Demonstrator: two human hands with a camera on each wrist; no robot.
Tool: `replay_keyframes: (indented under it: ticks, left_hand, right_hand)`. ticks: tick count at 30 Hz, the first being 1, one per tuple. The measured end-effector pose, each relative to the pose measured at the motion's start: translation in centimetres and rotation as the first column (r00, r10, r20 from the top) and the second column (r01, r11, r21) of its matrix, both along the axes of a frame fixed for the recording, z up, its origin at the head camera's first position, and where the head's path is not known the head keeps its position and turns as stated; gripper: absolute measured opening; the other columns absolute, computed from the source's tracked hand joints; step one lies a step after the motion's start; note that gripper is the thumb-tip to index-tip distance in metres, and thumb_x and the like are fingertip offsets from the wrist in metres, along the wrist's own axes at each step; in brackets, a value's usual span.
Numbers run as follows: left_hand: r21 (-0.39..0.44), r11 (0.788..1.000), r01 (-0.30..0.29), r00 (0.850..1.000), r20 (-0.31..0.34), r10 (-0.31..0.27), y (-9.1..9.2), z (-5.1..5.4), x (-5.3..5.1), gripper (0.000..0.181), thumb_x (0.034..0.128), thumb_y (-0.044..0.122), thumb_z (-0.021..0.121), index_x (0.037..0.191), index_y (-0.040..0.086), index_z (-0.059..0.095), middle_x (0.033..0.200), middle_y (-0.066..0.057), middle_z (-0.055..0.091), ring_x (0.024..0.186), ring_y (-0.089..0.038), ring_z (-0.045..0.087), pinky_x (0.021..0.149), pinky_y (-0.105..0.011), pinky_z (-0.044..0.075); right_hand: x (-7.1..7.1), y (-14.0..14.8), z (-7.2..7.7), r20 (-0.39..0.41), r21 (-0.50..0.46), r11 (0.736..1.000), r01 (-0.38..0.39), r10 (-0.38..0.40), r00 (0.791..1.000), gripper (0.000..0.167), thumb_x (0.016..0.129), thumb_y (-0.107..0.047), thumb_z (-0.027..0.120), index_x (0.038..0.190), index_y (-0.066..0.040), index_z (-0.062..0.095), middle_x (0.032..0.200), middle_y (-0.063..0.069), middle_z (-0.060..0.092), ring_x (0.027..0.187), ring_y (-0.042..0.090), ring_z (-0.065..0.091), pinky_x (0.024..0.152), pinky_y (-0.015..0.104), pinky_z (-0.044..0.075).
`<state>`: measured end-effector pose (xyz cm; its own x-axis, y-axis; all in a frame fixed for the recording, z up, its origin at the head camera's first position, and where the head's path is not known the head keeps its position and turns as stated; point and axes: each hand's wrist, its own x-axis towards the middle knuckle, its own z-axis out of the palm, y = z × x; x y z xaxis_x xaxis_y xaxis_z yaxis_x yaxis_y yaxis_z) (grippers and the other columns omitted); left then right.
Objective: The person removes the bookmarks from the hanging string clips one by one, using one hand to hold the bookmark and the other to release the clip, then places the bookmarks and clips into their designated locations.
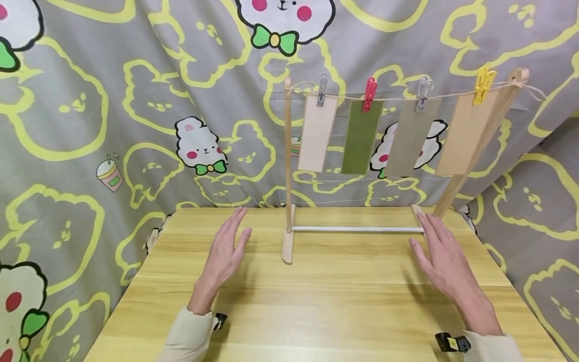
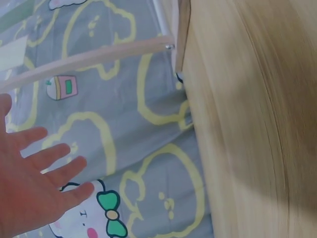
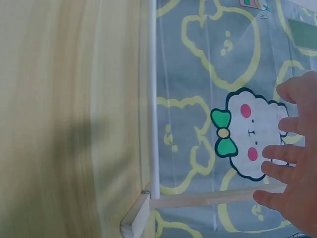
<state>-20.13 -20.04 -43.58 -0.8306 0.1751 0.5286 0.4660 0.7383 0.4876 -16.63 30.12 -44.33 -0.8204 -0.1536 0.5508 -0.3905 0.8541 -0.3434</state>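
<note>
My left hand [image 1: 224,254], fingers straight and holding nothing, hovers over the table to the left of a small wooden drying rack [image 1: 288,161]. On the other side, my right hand [image 1: 445,259] is also empty with straight fingers, close to the rack's right foot; whether it touches is unclear. A string [image 1: 344,97] runs between the rack's posts. From it hang a cream card [image 1: 317,134], a green card [image 1: 363,138], a grey card [image 1: 412,141] and a tan card [image 1: 466,133]. Clothespins hold them: grey [image 1: 322,90], red [image 1: 369,94], clear grey [image 1: 423,94] and yellow [image 1: 484,86].
A white rod [image 1: 357,229] joins the rack's feet near the table's back edge. The wooden table [image 1: 316,311] stretches toward me. Behind it and along the sides hangs a grey curtain [image 1: 149,166] with yellow bear outlines.
</note>
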Motion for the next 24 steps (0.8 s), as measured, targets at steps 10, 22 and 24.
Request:
replay_keyframes:
  ticks: [10, 22, 24]
  left_hand:
    - [0.105, 0.993, 0.052, 0.998, -0.050, -0.047, 0.8, 0.3, -0.2, 0.051, 0.1098, 0.030, 0.047, 0.158, 0.015, 0.040, 0.160, -0.009, 0.041, 0.146, -0.030, 0.039, 0.117, -0.055, 0.034]
    - [0.200, 0.976, 0.089, 0.993, -0.096, -0.071, 1.9, 0.7, -0.6, 0.047, 0.1092, 0.024, 0.049, 0.155, 0.013, 0.045, 0.155, -0.009, 0.048, 0.138, -0.030, 0.048, 0.114, -0.055, 0.038]
    - [0.215, 0.972, 0.095, 0.992, -0.100, -0.075, 2.3, 0.7, -0.6, 0.047, 0.1088, 0.023, 0.050, 0.154, 0.014, 0.046, 0.154, -0.009, 0.049, 0.135, -0.030, 0.050, 0.112, -0.056, 0.040]
  right_hand:
    - [-0.4, -0.8, 1.2, -0.013, -0.106, 0.994, -0.038, 0.037, 0.999, 0.066, 0.103, -0.019, 0.062, 0.162, -0.015, 0.032, 0.160, 0.023, 0.035, 0.142, 0.050, 0.034, 0.117, 0.067, 0.025]
    - [-0.3, -1.5, 2.5, -0.057, -0.198, 0.978, -0.070, 0.060, 0.997, 0.066, 0.101, -0.015, 0.063, 0.161, -0.013, 0.035, 0.159, 0.022, 0.037, 0.143, 0.048, 0.035, 0.117, 0.065, 0.026]
    - [-0.3, -1.7, 2.4, -0.053, -0.210, 0.975, -0.070, 0.060, 0.997, 0.065, 0.102, -0.016, 0.063, 0.161, -0.014, 0.035, 0.159, 0.022, 0.037, 0.143, 0.047, 0.035, 0.117, 0.065, 0.026]
